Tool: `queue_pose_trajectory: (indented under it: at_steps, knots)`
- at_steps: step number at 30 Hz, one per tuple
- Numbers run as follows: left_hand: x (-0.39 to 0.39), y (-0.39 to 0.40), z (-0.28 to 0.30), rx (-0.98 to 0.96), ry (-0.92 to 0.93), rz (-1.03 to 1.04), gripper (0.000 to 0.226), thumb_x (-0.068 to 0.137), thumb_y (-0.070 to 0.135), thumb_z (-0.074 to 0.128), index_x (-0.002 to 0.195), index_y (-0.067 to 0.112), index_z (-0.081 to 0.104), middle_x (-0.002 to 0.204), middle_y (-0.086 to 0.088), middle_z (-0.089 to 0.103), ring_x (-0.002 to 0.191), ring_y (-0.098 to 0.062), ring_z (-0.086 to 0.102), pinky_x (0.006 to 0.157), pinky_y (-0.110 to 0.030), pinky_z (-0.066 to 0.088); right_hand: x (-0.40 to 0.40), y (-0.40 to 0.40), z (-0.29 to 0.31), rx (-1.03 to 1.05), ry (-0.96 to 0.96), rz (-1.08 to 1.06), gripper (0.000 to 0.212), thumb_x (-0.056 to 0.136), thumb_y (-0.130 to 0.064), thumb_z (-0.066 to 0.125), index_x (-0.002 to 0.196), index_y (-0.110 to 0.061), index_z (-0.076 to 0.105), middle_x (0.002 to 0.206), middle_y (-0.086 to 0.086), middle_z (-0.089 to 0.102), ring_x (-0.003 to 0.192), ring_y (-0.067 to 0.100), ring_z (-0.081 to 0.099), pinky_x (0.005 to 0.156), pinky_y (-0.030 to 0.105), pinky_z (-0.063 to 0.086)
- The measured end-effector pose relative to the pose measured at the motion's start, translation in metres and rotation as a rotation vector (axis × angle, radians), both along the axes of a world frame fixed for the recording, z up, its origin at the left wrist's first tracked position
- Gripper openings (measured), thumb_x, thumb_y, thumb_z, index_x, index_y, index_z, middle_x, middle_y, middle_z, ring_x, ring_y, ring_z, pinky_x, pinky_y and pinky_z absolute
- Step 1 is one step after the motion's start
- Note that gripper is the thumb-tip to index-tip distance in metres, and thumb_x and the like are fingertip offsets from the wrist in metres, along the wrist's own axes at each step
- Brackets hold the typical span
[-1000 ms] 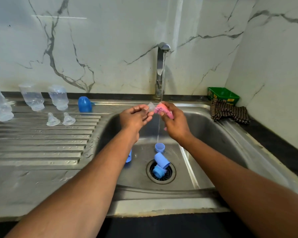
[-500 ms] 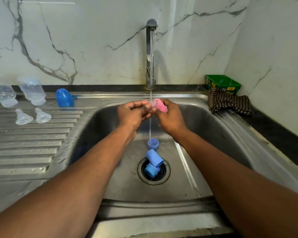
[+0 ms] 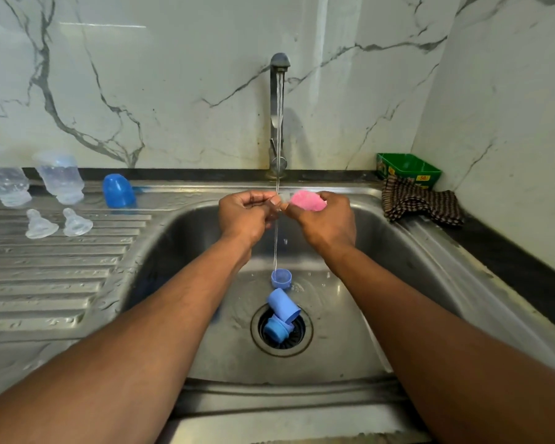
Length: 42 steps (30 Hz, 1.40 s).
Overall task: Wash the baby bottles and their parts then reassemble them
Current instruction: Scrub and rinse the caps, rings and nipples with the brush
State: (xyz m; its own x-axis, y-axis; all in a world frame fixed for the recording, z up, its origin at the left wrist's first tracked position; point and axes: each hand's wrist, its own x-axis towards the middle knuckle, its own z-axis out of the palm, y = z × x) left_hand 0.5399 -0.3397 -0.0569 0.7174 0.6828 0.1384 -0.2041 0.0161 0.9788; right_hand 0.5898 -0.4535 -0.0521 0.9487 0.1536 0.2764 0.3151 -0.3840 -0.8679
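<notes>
Over the sink (image 3: 382, 238), left hand (image 3: 244, 216) pinches a clear teat (image 3: 283, 197); right hand (image 3: 326, 221) fingers clamp a pink sponge (image 3: 306, 200).

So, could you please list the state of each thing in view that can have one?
Tap: running, thin stream.
Left hand: pinching a clear nipple under the stream.
Right hand: gripping a pink sponge.
Two clear bottles: upside down on the drainboard.
Two loose nipples: standing on the drainboard.
Dark blue cap: dome up.
Small blue ring: open side up in the sink.
Blue parts: tipped over on the drain.
</notes>
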Motion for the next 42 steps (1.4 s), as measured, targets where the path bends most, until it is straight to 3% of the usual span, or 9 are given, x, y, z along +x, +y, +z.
queue_pose_trajectory:
  at_steps: [5,8,13,18,26,29,34,38,42]
  knots:
    - [0.005,-0.003,-0.007,0.05,-0.001,-0.039,0.012,0.084,0.003,0.075,0.079,0.014,0.073,0.072,-0.003,0.072,0.066,-0.013,0.067,0.065,-0.024,0.056,-0.003,0.011,-0.006,0.098,0.086,0.16,0.027,0.094,-0.03,0.063,0.117,-0.017,0.062,0.113,0.004,0.068,0.104,0.022,0.063,0.089,0.032,0.05]
    - [0.004,-0.003,-0.008,0.12,-0.004,-0.037,0.01,0.079,0.007,0.081,0.077,0.013,0.073,0.071,-0.005,0.071,0.059,-0.008,0.065,0.062,-0.02,0.056,-0.004,0.01,-0.006,-0.033,-0.001,0.111,0.025,0.096,-0.029,0.058,0.117,-0.021,0.067,0.116,0.004,0.07,0.108,0.024,0.063,0.084,0.028,0.047]
    - [0.009,-0.007,-0.003,0.306,-0.007,-0.003,0.008,0.08,0.008,0.08,0.078,0.012,0.074,0.072,-0.008,0.072,0.064,-0.013,0.068,0.063,-0.022,0.055,0.002,0.002,-0.002,-0.054,-0.005,-0.071,0.032,0.086,-0.041,0.066,0.108,-0.019,0.073,0.102,0.007,0.073,0.097,0.028,0.065,0.073,0.027,0.045]
    - [0.006,-0.003,-0.007,0.252,-0.004,-0.004,0.007,0.08,0.013,0.081,0.082,0.012,0.074,0.076,-0.01,0.074,0.069,-0.017,0.068,0.063,-0.026,0.057,0.0,-0.006,0.003,0.018,0.003,-0.103,0.033,0.075,-0.051,0.078,0.079,-0.022,0.063,0.077,-0.001,0.063,0.078,0.019,0.06,0.063,0.028,0.042]
    - [0.001,0.0,-0.009,0.102,-0.019,-0.11,0.014,0.081,0.003,0.077,0.094,-0.001,0.073,0.08,-0.013,0.072,0.069,-0.018,0.068,0.063,-0.023,0.059,0.0,0.01,-0.01,0.087,0.096,0.213,0.028,0.098,-0.029,0.057,0.122,-0.014,0.059,0.112,0.004,0.065,0.096,0.019,0.06,0.088,0.04,0.054]
    - [-0.001,-0.002,-0.007,0.074,-0.025,-0.154,0.009,0.079,0.005,0.078,0.085,0.005,0.072,0.074,-0.012,0.071,0.062,-0.016,0.066,0.06,-0.023,0.059,0.003,0.005,-0.008,0.026,0.029,0.161,0.025,0.097,-0.029,0.059,0.115,-0.014,0.067,0.106,0.003,0.068,0.094,0.018,0.06,0.078,0.026,0.043]
    - [-0.002,-0.005,-0.002,0.038,-0.042,-0.21,0.009,0.08,0.008,0.078,0.087,0.007,0.073,0.071,-0.005,0.073,0.061,-0.012,0.069,0.06,-0.024,0.059,0.01,0.001,-0.006,0.033,-0.012,0.032,0.025,0.088,-0.036,0.067,0.095,-0.013,0.073,0.087,0.008,0.071,0.08,0.025,0.064,0.067,0.028,0.043]
    - [-0.006,-0.001,-0.001,-0.1,-0.023,-0.326,0.02,0.084,0.014,0.075,0.102,0.008,0.071,0.086,-0.008,0.075,0.078,-0.019,0.073,0.069,-0.031,0.062,0.01,0.006,-0.005,0.149,0.062,0.104,0.02,0.086,-0.033,0.07,0.073,-0.017,0.069,0.067,0.0,0.064,0.06,0.016,0.054,0.061,0.027,0.041]
    - [-0.006,-0.002,-0.003,-0.131,-0.013,-0.418,0.022,0.089,0.015,0.069,0.109,0.006,0.07,0.09,-0.009,0.073,0.081,-0.017,0.072,0.075,-0.035,0.062,0.007,0.006,-0.003,0.22,0.167,0.127,0.029,0.082,-0.037,0.078,0.069,-0.013,0.068,0.048,-0.009,0.057,0.038,0.002,0.045,0.043,0.019,0.034]
